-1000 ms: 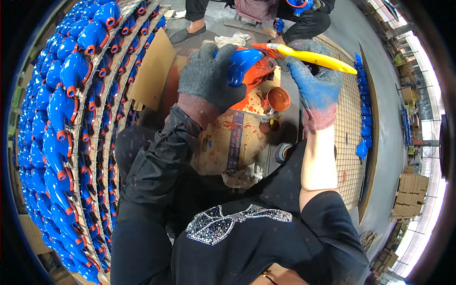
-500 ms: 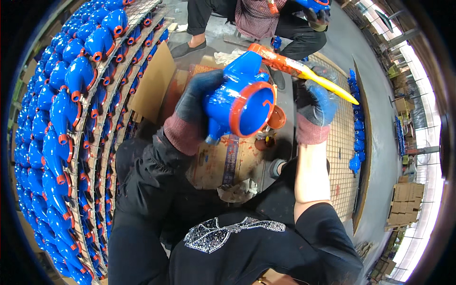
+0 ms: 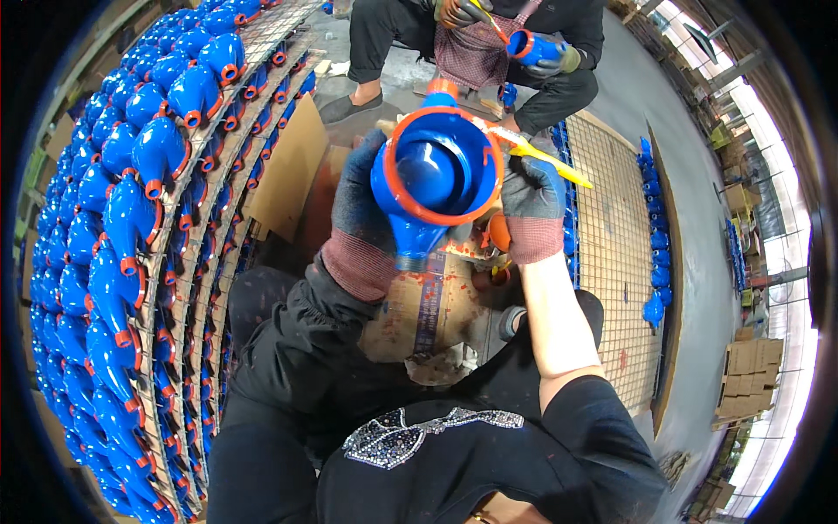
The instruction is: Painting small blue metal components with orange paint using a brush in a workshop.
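My left hand (image 3: 360, 196), in a dark work glove with a maroon cuff, grips a glossy blue casting (image 3: 408, 234) by its left side. The casting's wide round mouth faces me, ringed by an orange-red painted rim. One pipe stub with an orange end points away and another points toward me. A paintbrush (image 3: 559, 166) with a yellow handle is pinched in my gloved right hand (image 3: 532, 196). Its orange-coated head lies against or just behind the casting's right rim; the bristle tip is hidden. Below that rim, an orange paint cup (image 3: 499, 231) shows in part.
Racks stacked with blue castings (image 3: 113, 262) rise on my left beside a cardboard sheet (image 3: 288, 166). Opposite sits a co-worker (image 3: 476, 52) holding a brush and a blue piece. On the right lie a wire mesh rack (image 3: 615, 262) and a row of blue castings (image 3: 656, 227).
The casting has turned so its mouth faces me more squarely. My right hand has moved left, bringing the brush head to the casting's rim. More of the co-worker is in view.
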Demonstrator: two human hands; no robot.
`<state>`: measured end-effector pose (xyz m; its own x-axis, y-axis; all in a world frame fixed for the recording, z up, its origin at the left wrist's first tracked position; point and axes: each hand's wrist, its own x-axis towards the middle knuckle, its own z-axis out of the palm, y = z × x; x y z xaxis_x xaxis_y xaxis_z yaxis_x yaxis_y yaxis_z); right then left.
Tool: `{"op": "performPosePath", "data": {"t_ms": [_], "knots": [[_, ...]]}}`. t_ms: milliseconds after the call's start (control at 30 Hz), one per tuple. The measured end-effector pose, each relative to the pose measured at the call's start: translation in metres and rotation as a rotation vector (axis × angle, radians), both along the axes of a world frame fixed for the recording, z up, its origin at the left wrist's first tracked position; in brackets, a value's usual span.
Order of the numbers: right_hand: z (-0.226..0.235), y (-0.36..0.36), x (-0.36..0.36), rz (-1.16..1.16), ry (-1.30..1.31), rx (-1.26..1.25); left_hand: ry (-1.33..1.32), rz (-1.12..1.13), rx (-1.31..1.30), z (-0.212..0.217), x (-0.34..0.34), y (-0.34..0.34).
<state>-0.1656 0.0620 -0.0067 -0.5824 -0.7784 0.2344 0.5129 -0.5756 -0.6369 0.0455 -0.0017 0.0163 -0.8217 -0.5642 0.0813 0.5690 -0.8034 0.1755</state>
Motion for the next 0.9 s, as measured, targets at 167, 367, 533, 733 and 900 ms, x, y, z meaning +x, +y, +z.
{"op": "performPosePath", "data": {"t_ms": [167,367,533,733,900], "knots": [[0.014,0.008,-0.017,-0.059,0.100,-0.017,0.355,0.026,-0.158,0.016,0.007,-0.012],[0.034,0.019,-0.021,-0.112,0.111,-0.062,0.308,-0.040,-0.230,0.025,0.000,-0.012],[0.048,0.028,-0.022,-0.187,0.193,-0.025,-0.145,-0.016,-0.127,-0.001,-0.011,-0.002],[0.061,0.032,-0.009,-0.346,0.688,0.339,-0.952,0.304,-0.965,-0.019,-0.023,0.004],[0.056,0.033,0.002,-0.321,1.141,0.609,-1.227,0.734,-1.808,-0.026,-0.024,0.007]]}}
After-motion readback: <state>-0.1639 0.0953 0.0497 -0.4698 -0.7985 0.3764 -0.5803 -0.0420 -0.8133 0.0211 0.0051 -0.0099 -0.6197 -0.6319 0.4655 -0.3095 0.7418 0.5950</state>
